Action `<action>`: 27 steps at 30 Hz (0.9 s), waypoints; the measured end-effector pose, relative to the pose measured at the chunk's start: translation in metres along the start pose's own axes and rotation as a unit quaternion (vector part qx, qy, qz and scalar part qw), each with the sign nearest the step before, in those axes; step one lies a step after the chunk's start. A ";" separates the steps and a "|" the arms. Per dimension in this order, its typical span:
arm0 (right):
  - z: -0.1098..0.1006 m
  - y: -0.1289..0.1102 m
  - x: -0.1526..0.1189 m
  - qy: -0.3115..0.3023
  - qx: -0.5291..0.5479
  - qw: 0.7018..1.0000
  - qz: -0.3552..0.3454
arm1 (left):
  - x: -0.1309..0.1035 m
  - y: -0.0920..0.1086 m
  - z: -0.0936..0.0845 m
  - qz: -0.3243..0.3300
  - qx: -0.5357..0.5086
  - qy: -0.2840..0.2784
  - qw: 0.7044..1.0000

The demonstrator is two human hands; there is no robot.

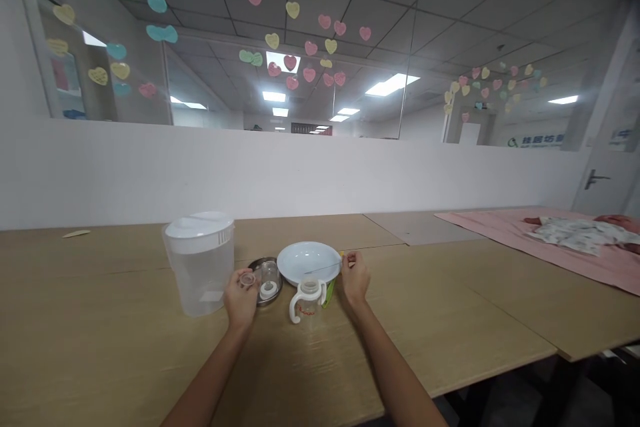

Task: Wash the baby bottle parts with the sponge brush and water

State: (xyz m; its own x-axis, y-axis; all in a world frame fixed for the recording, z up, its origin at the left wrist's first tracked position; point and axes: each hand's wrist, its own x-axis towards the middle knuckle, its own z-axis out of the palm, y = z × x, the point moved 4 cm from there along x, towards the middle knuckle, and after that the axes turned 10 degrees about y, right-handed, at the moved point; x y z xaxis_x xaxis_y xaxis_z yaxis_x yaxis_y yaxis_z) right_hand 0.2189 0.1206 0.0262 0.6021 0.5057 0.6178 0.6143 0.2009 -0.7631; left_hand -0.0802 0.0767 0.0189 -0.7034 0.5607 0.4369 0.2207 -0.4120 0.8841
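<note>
Reaching over a wooden table [150, 347], both bare hands work among a cluster of small feeding items. The left hand [241, 297] is closed around a small clear ring-shaped cap [246, 278], held just above the table and right beside a shallow metal dish [256, 265]; the dish carries a clear dome-shaped cover [269, 273] and a white ring piece [267, 290]. The right hand [355, 278] pinches a thin rod-like tool [323, 268] (too slender to identify further), whose far end lies across the rim of a white bowl [309, 260]. Between the hands, in front of the bowl, stands a clear baby bottle [307, 302] with white side handles. A translucent lidded pitcher [201, 261] stands to the left, near the left hand. At far right, a pink cloth [505, 227] covers part of the table, well apart from the hands.
</note>
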 end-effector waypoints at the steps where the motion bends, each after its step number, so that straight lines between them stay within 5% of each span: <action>1: 0.000 0.002 0.001 0.004 -0.002 1.000 0.006 | 0.000 -0.001 0.000 0.007 0.008 -0.007 1.000; 12: 0.015 0.009 -0.008 -0.055 0.054 0.996 0.033 | -0.009 0.011 0.001 0.027 0.023 -0.052 0.998; 19: 0.033 0.021 -0.010 -0.076 0.135 0.986 0.055 | -0.009 0.012 0.005 -0.074 -0.063 -0.047 0.994; 27: 0.041 0.025 -0.009 -0.111 0.196 0.972 0.060 | -0.011 0.046 0.009 -0.138 -0.147 -0.079 0.976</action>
State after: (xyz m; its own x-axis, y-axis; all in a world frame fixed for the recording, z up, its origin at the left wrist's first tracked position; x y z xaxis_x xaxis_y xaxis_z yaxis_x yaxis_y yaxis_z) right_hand 0.2080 0.1555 -0.0062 0.5059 0.7050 0.4970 0.2782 0.4120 -0.8677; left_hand -0.0561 0.0579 0.0557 -0.5903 0.7739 0.2295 -0.1820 -0.4046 0.8962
